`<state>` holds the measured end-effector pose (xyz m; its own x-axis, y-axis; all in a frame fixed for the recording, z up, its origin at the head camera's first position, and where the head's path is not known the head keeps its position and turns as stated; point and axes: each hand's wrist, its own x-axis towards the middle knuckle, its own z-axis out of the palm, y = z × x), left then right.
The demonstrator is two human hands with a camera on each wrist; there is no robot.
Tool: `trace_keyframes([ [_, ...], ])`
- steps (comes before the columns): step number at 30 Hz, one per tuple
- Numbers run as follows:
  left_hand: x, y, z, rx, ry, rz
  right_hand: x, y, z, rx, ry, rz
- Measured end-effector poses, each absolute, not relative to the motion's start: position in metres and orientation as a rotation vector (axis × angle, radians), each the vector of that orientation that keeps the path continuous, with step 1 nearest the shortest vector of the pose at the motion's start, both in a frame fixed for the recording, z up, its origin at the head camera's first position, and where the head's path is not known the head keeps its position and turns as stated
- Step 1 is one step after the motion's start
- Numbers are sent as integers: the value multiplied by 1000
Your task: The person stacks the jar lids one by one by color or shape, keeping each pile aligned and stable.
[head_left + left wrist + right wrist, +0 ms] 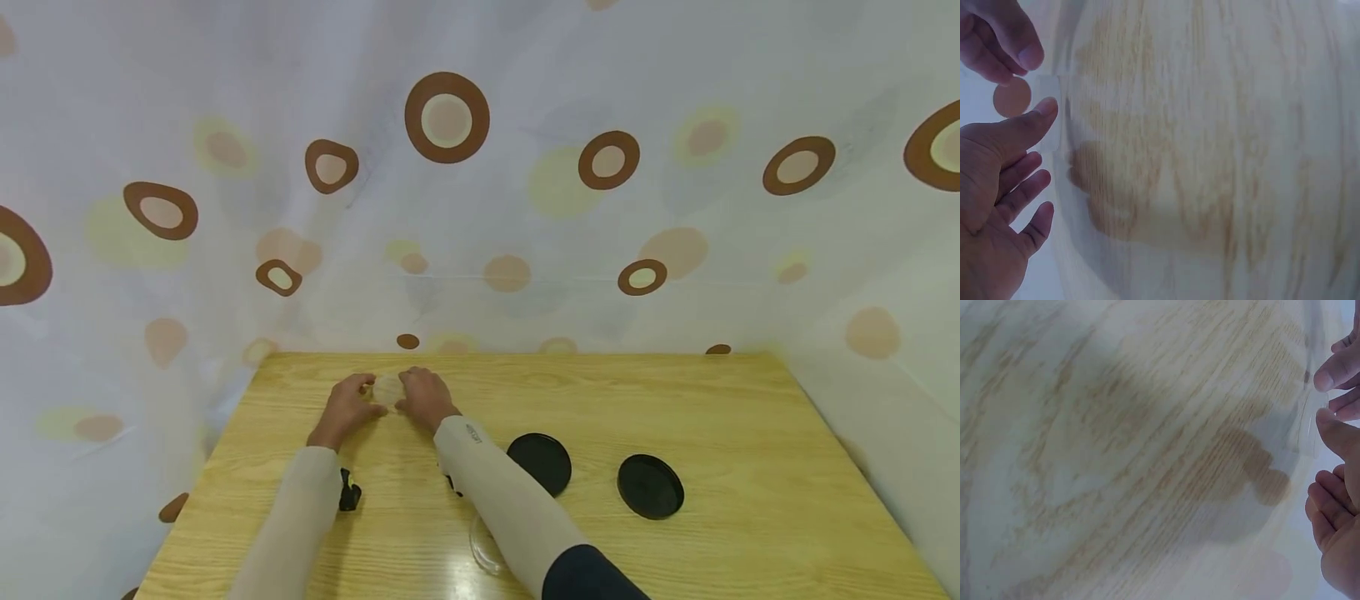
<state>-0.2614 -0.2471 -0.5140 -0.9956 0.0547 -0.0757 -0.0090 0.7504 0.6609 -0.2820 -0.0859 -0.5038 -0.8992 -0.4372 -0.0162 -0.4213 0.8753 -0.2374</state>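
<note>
Near the back left of the wooden table, both hands meet at a small clear round dish. My left hand holds its left side, thumb at the near edge. My right hand holds the right side from across it. In the left wrist view the see-through dish shows edge-on, the left thumb against it and the other left fingers spread apart below. The right wrist view shows the clear wall of the dish beside both thumbs. The far fingertips are partly hidden.
Two shallow black round dishes lie on the table to the right, one partly behind the right sleeve. Under that forearm, another clear round piece shows in part. A spotted curtain hangs along the table's back edge.
</note>
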Motion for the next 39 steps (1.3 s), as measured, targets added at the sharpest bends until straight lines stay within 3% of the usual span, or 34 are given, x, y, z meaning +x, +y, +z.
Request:
trace_keyframes([
  [39,-262,-242,-514,66,2913,1103,-290,-96,-519,-622,2977,-535],
])
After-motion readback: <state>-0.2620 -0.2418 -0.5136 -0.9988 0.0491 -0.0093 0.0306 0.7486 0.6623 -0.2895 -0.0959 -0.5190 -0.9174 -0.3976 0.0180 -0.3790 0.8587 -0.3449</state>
